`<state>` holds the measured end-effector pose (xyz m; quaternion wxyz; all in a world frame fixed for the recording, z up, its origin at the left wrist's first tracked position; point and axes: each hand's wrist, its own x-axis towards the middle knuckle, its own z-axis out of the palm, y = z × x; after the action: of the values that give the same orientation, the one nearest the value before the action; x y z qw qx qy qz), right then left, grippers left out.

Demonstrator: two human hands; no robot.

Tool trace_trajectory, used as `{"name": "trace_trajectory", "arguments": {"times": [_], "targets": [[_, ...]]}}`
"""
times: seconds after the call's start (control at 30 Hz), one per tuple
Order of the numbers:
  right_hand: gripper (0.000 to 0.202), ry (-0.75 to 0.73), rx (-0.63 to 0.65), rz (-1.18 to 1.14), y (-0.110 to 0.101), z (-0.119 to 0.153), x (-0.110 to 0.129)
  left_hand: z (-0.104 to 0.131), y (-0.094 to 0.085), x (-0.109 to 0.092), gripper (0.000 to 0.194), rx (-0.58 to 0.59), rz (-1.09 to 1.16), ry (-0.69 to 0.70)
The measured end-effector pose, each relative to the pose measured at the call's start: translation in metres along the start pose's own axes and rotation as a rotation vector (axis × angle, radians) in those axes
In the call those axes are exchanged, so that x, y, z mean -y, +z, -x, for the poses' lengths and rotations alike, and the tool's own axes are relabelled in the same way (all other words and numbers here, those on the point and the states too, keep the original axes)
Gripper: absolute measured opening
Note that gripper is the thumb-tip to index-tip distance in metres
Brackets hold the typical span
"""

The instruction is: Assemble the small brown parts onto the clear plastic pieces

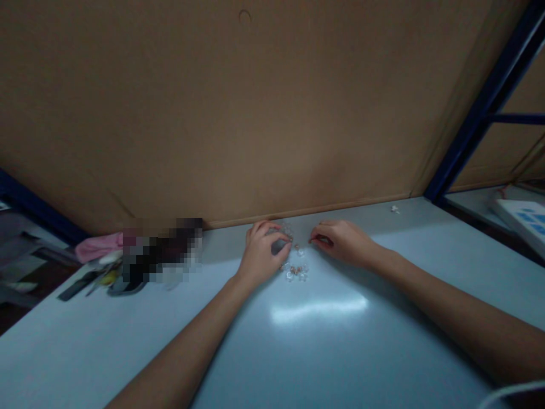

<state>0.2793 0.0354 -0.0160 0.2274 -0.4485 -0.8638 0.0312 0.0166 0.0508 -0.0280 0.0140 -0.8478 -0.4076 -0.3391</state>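
Small clear pieces and brown beads lie in a loose cluster [296,271] on the pale tabletop [315,352], between my hands. My left hand [260,253] rests at the cluster's left side, with thumb and forefinger curled together at its edge. Whatever is between those fingertips is too small to make out. More clear pieces [286,229] show just beyond its fingers. To the right of the cluster, apart from it, my right hand [340,241] is closed in a pinch near the table surface. Anything in that pinch is too small to name.
A brown board [272,113] stands upright along the table's back edge. At the left lie a pink cloth [99,247], a dark flat object [79,286] and blurred-out items. A small white scrap [395,209] sits at the back right, near a blue frame post [464,136].
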Motion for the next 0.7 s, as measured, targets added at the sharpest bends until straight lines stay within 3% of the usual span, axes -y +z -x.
{"name": "trace_trajectory", "arguments": {"times": [0.7], "targets": [[0.021,-0.011,-0.038,-0.024,-0.0001,0.0030,-0.0048,0.0000,0.0041,0.0034,0.010,0.001,-0.013,-0.081]]}}
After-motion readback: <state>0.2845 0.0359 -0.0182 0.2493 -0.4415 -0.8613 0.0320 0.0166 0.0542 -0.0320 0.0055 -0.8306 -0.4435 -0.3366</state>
